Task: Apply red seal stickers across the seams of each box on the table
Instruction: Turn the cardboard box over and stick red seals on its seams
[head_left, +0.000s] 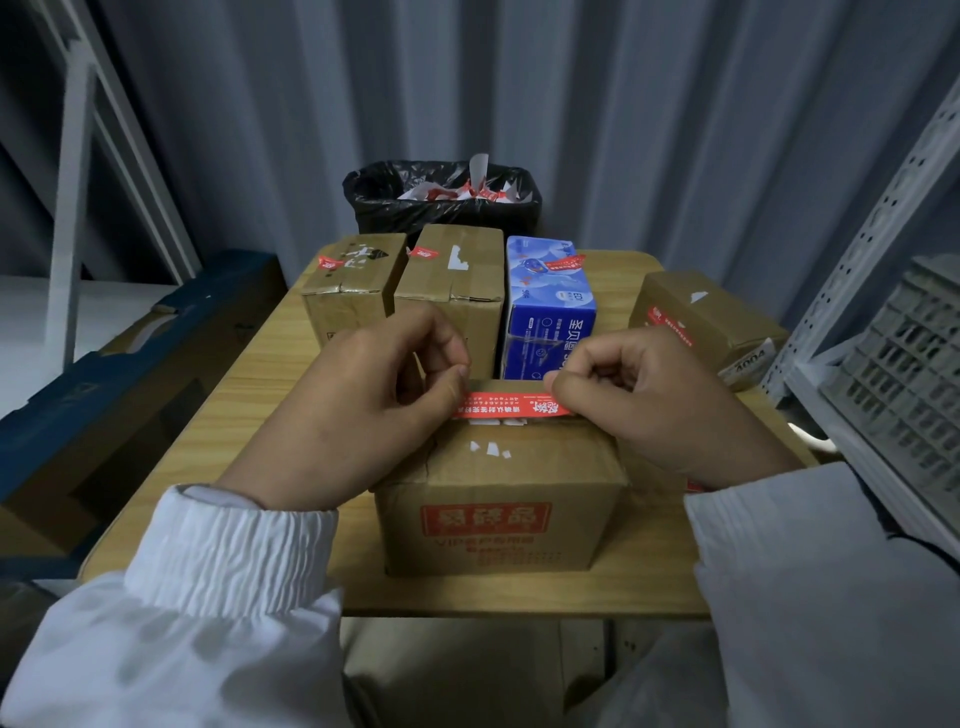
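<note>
Corrugated grey wall backs a wooden bench; a lined bin stands behind it.

1. Position: the sticker is stretched flat between both hands over the far top edge of the near box.
2. Grip: the fingers of the left hand pinch one end, and the right hand pinches the other.
3. Contact: I cannot tell whether the strip touches the cardboard yet.

Risks, as I judge them:
- Uneven lowering would set the strip crooked or off the seam, which the hands partly hide.
- Slack between the pinches would let it crease or fold on itself.
- Adhesive may cling to the fingertips on release and lift an end.
- White torn patches on the lid may weaken the bond.

The blue box behind already carries a red seal.
</note>
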